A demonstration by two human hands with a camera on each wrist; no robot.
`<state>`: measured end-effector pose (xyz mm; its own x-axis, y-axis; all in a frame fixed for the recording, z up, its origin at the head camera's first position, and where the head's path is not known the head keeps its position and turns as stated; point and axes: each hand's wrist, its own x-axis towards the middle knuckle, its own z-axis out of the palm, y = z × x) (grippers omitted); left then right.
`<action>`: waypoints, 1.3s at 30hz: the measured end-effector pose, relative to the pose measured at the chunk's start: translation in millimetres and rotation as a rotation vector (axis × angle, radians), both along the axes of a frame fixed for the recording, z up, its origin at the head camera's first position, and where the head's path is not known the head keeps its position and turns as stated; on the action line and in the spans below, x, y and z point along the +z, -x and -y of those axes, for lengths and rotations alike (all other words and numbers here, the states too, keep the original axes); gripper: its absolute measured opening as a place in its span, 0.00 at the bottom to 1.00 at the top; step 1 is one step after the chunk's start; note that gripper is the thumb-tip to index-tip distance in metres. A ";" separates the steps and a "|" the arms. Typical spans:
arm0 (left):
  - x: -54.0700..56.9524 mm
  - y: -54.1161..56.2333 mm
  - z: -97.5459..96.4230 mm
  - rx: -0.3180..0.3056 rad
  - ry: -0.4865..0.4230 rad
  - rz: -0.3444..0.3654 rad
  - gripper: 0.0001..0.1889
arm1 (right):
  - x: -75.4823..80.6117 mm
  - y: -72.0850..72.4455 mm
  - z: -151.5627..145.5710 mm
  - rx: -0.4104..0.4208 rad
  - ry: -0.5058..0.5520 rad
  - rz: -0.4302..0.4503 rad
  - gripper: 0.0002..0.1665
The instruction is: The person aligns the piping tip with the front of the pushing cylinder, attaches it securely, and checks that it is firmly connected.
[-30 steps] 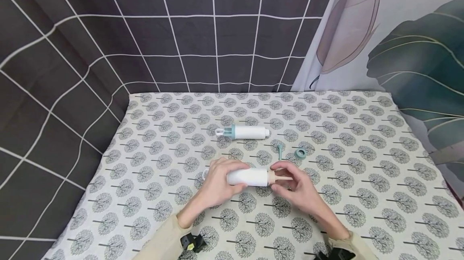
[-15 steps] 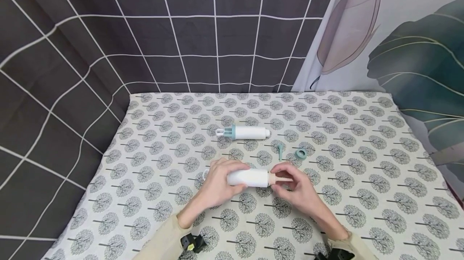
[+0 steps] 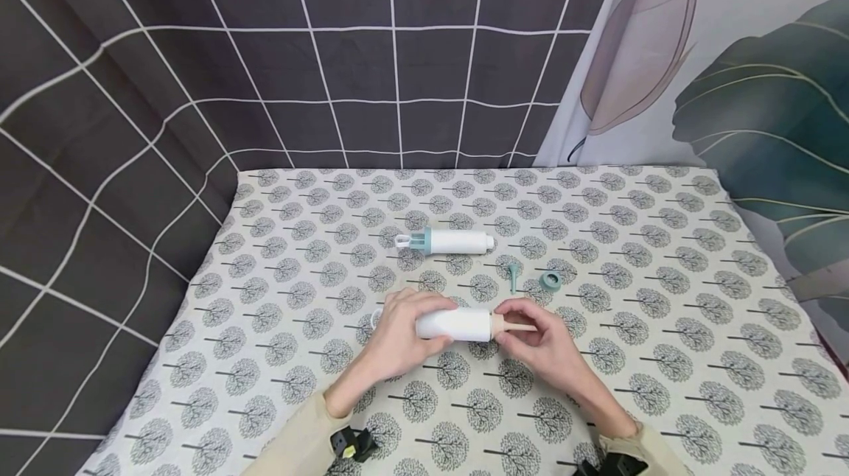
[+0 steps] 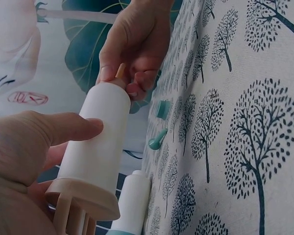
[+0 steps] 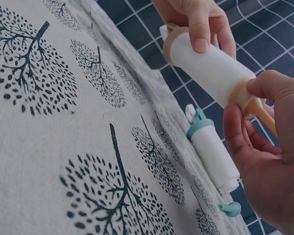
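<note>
A white cylindrical bottle (image 3: pixel 458 325) lies sideways between my hands, with a beige collar (image 4: pixel 82 198) and a pale loop at its left end. My left hand (image 3: pixel 401 332) grips its body, thumb along the near side in the head view. At the right end is a beige cap (image 5: pixel 241 94) with a long thin nozzle (image 3: pixel 521 327) pointing right. My right hand (image 3: pixel 549 343) pinches this cap between thumb and fingers, the nozzle running in under the palm. The left hand hides part of the loop end in the head view.
Behind the hands lies a second white bottle (image 3: pixel 459 242) with a teal collar (image 3: pixel 418 242) and a pale loop. A small teal nozzle (image 3: pixel 513 279) and a teal ring cap (image 3: pixel 550 281) rest right of it on the tree-print cloth (image 3: pixel 318 211). Dark checked fabric (image 3: pixel 351 63) hangs behind.
My right thumb and fingers have shifted slightly around the beige cap. The left hand, the bottle and the things on the cloth stay in place.
</note>
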<state>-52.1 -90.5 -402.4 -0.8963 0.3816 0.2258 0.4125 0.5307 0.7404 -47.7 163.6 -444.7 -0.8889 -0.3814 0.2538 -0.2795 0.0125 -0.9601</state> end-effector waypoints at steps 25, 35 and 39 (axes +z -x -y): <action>1.4 -1.3 -0.9 -0.006 -0.001 -0.007 0.24 | 1.6 1.4 -1.7 0.012 0.002 0.028 0.13; -1.5 -1.2 0.2 -0.003 -0.018 0.005 0.24 | 4.2 1.1 -2.9 -0.020 -0.069 0.085 0.18; -2.0 0.0 0.9 0.000 -0.023 0.001 0.25 | 2.6 1.9 -5.2 0.010 -0.053 0.031 0.26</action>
